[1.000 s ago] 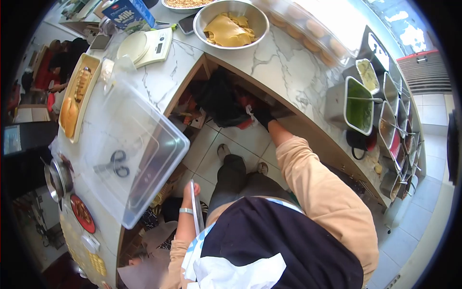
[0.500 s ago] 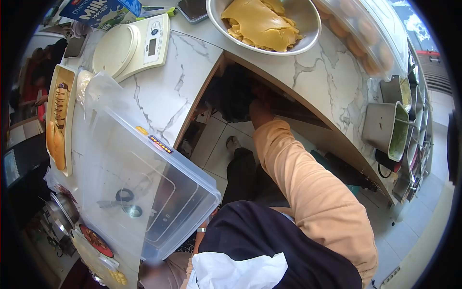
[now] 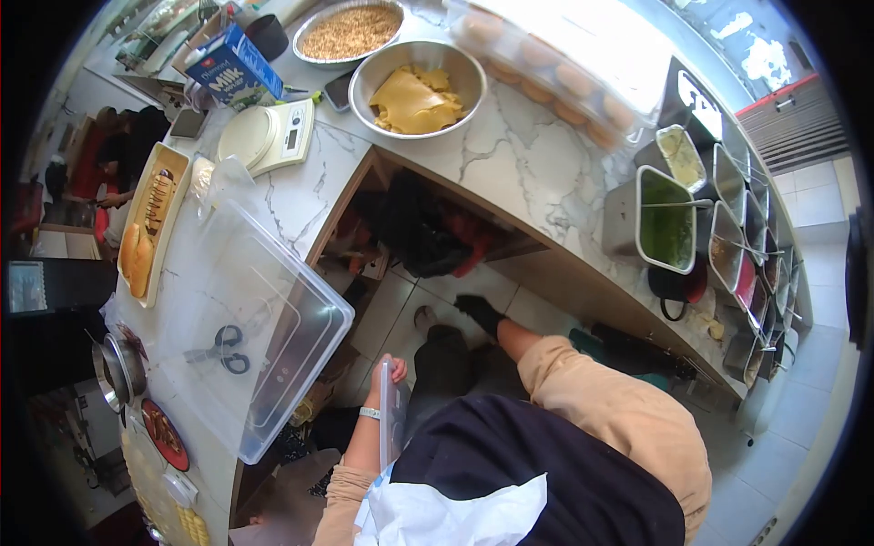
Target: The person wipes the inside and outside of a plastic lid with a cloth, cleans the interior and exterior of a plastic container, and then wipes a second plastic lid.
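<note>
Fingers of my left hand [image 3: 393, 368] are wrapped round the upper edge of a clear plastic lid or panel [image 3: 391, 419], low in front of my body. My right hand [image 3: 479, 314] appears black, either gloved or covered by dark material; its fingers cannot be made out. It is over the floor tiles, just below a black plastic bag [image 3: 423, 227] that hangs in the counter opening. A large clear plastic container or lid [image 3: 273, 318] rests on the counter to the left, with dark-handled scissors [image 3: 229, 350] visible through it.
On the counter are a metal bowl of yellow spread [image 3: 419, 98], a crumb tray [image 3: 350, 35], a kitchen scale [image 3: 266, 136], a milk carton [image 3: 234, 68], filled buns on a long tray [image 3: 157, 223], packed round buns [image 3: 555, 73] and metal tubs [image 3: 669, 218]. A person [image 3: 132, 150] stands far left.
My right hand has come out of the dark opening beside the black bag, down toward me. My left hand and the clear panel now show more fully. The view has shifted, showing more counter.
</note>
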### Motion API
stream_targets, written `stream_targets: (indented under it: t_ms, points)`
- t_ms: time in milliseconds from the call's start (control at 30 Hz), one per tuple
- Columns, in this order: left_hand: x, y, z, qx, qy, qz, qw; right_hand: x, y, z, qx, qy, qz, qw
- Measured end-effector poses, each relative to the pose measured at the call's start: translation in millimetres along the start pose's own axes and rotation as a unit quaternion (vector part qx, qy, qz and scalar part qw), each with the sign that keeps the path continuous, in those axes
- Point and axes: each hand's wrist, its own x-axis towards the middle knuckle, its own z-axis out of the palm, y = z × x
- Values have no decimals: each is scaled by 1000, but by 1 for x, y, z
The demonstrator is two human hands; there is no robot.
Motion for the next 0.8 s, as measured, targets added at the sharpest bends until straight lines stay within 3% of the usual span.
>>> stream_targets:
  t_ms: [67, 133, 267, 333, 400, 500, 667, 700, 800]
  points:
    - [13, 33, 46, 47, -23, 41, 998, -52, 14, 7, -38, -27, 38, 998]
    - [22, 62, 96, 92, -63, 141, 984, -96, 30, 9, -21, -16, 75, 997]
    - [19, 125, 185, 114, -195, 282, 932, -126, 32, -10, 93, 94, 117, 984]
    - [7, 154, 217, 76, -227, 414, 878, -120, 12, -34, 144, 108, 87, 980]
    - [-24, 187, 247, 24, -186, 480, 857, -126, -16, -57, 175, 25, 9, 984]
    - [-60, 212, 250, -91, -150, 505, 845, -139, -63, -87, 257, -142, -101, 951]
    - [-104, 226, 217, -199, -169, 547, 795, -189, -134, -103, 488, -260, -68, 831]
    - [-112, 224, 208, -254, -175, 552, 775, -202, -144, -105, 492, -266, -63, 827]
    - [-139, 228, 151, -203, -170, 606, 750, -235, -178, -99, 350, -246, -103, 898]
